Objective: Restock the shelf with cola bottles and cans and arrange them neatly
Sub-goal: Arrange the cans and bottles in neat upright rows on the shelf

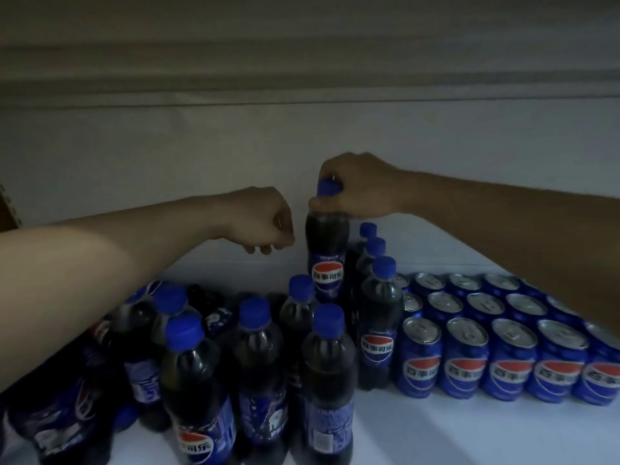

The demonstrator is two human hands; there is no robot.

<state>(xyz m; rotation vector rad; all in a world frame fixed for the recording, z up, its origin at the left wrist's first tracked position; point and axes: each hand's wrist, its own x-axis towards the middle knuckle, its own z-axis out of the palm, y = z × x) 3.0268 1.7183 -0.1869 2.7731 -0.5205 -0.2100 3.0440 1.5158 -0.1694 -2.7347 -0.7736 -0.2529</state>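
Nearest the camera stand the front bottles (198,397), a loose cluster of dark cola bottles with blue caps and blue labels. Some labels show a red, white and blue round logo. Others are turned away, so the cluster looks uneven. They stand on the pale shelf (469,431), filling its left and middle part, and those furthest left are dim and hard to make out. Behind the cluster the right hand (355,186) reaches in from the right, its fingers curled down round the blue cap and neck of the held bottle (327,253). This bottle is upright with its logo facing the camera. Its base is hidden behind another cap, so it cannot be told whether it rests on the shelf. Just right of it, a row of bottles (380,317) runs back toward the wall (167,146), one behind another. The left hand (265,223) hovers just left of the held bottle, apart from it, with its fingers curled under into a fist and nothing visible in it. To the right, the cans (466,364) stand in tidy rows with silver tops, and the front row's logos face forward.
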